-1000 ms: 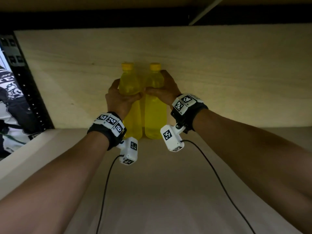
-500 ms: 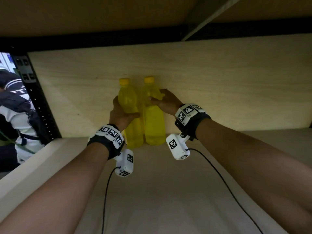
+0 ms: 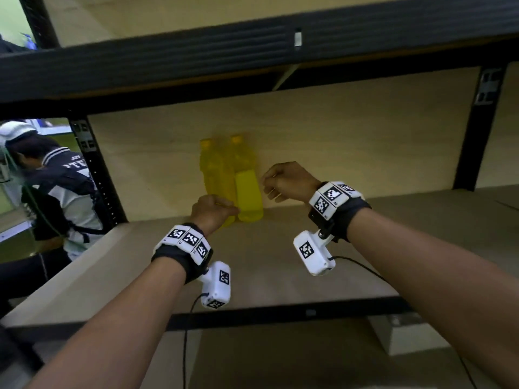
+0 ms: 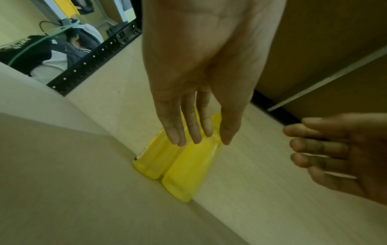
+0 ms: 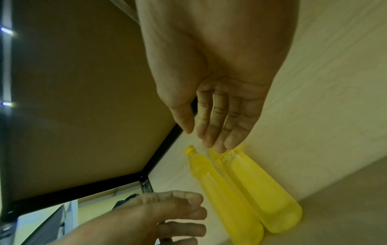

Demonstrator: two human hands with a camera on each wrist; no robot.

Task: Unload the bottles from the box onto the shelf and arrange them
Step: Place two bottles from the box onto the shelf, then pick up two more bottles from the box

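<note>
Two yellow-capped yellow bottles (image 3: 248,189) upright, touching side by side, against the shelf's (image 3: 280,265) back panel.

Pale wooden back panel (image 3: 337,136), black frame (image 3: 196,57).

Two yellow bottles (image 3: 234,181) upright at the back of the shelf board (image 3: 280,265), touching each other and set against the rear panel (image 3: 351,141) — no way in behind or between. Bare board open to either side and across the whole front, up to the black front rail (image 3: 280,315). Overhead, headroom capped by the upper shelf's black beam (image 3: 196,57). Sideways, bounded by a perforated black upright (image 3: 95,175) at left and another (image 3: 474,130) at right. Left hand (image 3: 210,210) loose just in front of the bottles, right hand (image 3: 289,181) just beside them — both holding nothing.
</note>
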